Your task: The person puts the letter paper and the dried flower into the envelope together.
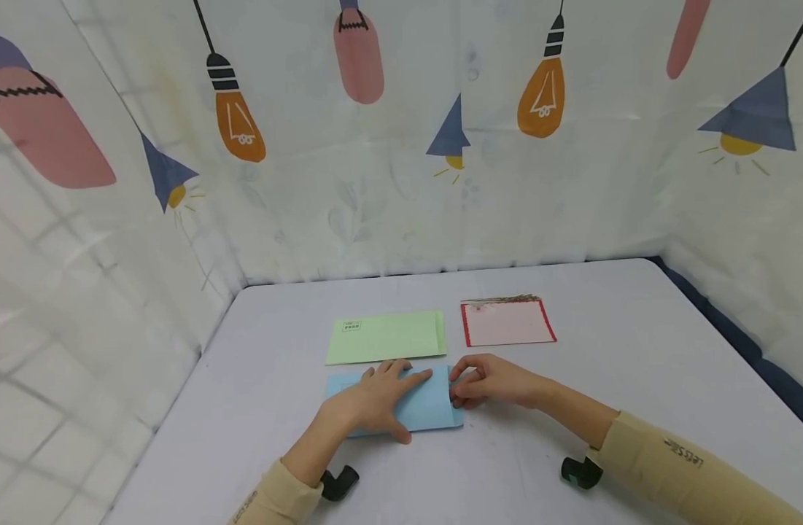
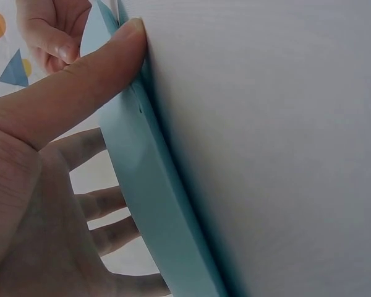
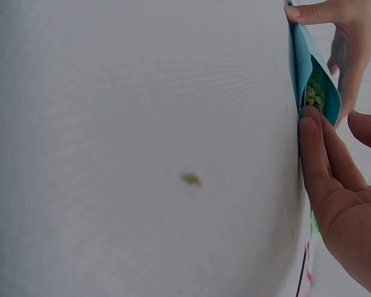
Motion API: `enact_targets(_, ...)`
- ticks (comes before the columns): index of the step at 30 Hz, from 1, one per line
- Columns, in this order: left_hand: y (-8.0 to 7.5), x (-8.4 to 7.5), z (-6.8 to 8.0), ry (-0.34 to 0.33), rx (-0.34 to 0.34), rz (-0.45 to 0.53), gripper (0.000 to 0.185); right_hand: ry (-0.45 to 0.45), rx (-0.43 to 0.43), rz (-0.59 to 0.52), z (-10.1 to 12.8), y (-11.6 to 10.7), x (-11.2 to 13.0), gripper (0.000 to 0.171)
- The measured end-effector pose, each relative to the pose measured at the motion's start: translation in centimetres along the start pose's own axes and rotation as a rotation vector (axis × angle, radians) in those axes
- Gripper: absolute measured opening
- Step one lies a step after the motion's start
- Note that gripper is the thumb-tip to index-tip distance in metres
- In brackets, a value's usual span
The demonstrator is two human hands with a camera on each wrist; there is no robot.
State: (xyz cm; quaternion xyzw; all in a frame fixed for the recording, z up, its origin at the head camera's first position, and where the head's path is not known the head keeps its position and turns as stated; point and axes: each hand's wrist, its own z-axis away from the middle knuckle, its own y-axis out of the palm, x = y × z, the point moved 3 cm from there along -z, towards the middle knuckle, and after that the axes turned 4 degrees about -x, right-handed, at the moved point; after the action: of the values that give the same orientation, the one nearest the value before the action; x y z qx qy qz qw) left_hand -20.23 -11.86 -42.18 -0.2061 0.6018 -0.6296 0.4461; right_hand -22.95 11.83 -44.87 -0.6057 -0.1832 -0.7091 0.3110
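a light blue envelope [image 1: 434, 410] is being pressed flat onto the white tabletop [image 1: 230, 430] by the left hand [image 1: 375, 402], whose fingers are being spread apart across its upper face while the thumb is being laid on its near edge. the envelope is being placed lengthwise in front of the person, just on the near side of a light green envelope [image 1: 384, 339]. its right end is being touched by the right hand [image 1: 489, 380]: the index and middle fingers are being set together at the lower lip of the gaping mouth, and the thumb is being held apart from them in the right wrist view; whether anything is being pinched cannot be told. small green bits [image 3: 314, 93] are being shown inside the mouth, just beside those fingertips.

farther back and to the right, a pink card with a red border [image 1: 509, 324] is being overlapped along its far edge by thin dried stems [image 1: 506, 299]. a small brownish fleck [image 3: 190, 179] is being shown on the tabletop, blurred. the forearms are being covered by beige sleeves [image 1: 677, 463], and the table is being backed by a white curtain printed with lamps and bulbs [image 1: 296, 204].
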Motion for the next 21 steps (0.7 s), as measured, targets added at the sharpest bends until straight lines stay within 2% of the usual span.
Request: enact_targets(21,0.46,0.30,0.01,-0.001,-0.008,0.002,0.100,0.011,0.026,0.003,-0.39,0.16,-0.02,0.029)
